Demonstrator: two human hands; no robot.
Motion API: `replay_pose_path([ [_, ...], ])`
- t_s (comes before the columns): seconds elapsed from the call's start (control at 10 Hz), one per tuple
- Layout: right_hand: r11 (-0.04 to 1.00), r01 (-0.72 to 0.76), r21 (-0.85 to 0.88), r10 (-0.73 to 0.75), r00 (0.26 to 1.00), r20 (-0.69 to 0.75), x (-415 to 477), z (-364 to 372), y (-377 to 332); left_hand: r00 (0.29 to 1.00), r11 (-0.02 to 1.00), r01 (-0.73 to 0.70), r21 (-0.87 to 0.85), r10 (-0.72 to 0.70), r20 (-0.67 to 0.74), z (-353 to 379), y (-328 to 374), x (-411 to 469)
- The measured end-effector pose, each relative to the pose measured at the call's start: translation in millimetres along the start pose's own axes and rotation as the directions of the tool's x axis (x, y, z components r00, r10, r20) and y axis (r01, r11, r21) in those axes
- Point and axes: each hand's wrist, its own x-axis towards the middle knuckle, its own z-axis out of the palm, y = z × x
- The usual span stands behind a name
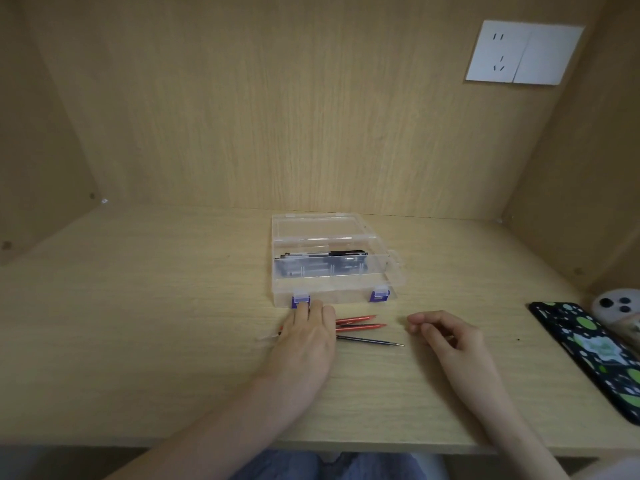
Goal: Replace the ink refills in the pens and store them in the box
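Observation:
A clear plastic box [332, 296] with two purple latches stands at the middle of the desk, lid shut, with several dark pens [329, 254] inside. Just in front of it lie two red refills [360, 323] and a thin dark refill [370, 340]. My left hand [306, 336] rests flat over the left ends of the refills, its fingertips touching the box's left purple latch [300, 299]. My right hand [446, 341] lies on the desk to the right of the refills, fingers loosely curled and empty.
A phone in a black and green patterned case [588, 355] lies at the right edge, with a second light-coloured phone [618, 304] behind it. A white wall socket [523, 51] sits on the back panel. Wooden side walls enclose the desk.

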Motion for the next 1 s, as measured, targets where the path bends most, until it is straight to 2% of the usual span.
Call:
replay_pose_path([
  [0.2, 1.0, 0.005, -0.025, -0.005, 1.0, 0.006, -1, 0, -1, 1.0, 1.0, -0.008, -0.006, 0.007, -0.02, -22, -2, 1],
  [0.3, 0.96, 0.135, -0.244, -0.133, 0.991, 0.025, -3, 4, 1, 1.0, 1.0, 0.015, -0.019, -0.015, -0.024, -43, -10, 24],
  [0.4, 0.854, 0.242, -0.461, -0.216, 0.97, 0.11, -6, 8, 5, 0.999, 0.999, 0.03, 0.013, -0.03, 0.024, -51, -20, 52],
  [0.5, 0.82, 0.261, -0.509, -0.219, 0.965, 0.141, -8, 9, 2, 0.986, 0.999, 0.043, -0.033, -0.037, 0.16, -41, -24, 79],
  [0.7, 0.829, 0.233, -0.509, -0.186, 0.972, 0.142, -8, 8, -1, 0.919, 0.997, 0.011, -0.072, 0.018, 0.393, -11, -34, 104],
  [0.8, 0.824, 0.241, -0.512, -0.197, 0.971, 0.138, -7, 9, 1, 0.899, 0.985, 0.036, -0.171, 0.043, 0.436, -12, -38, 105],
  [0.9, 0.82, 0.247, -0.517, -0.211, 0.969, 0.129, -6, 8, 3, 0.908, 0.949, 0.076, -0.306, 0.061, 0.414, -16, -43, 103],
  [1.0, 0.867, 0.241, -0.437, -0.214, 0.971, 0.109, -5, 9, 5, 0.935, 0.892, 0.147, -0.428, 0.017, 0.355, -22, -49, 99],
])
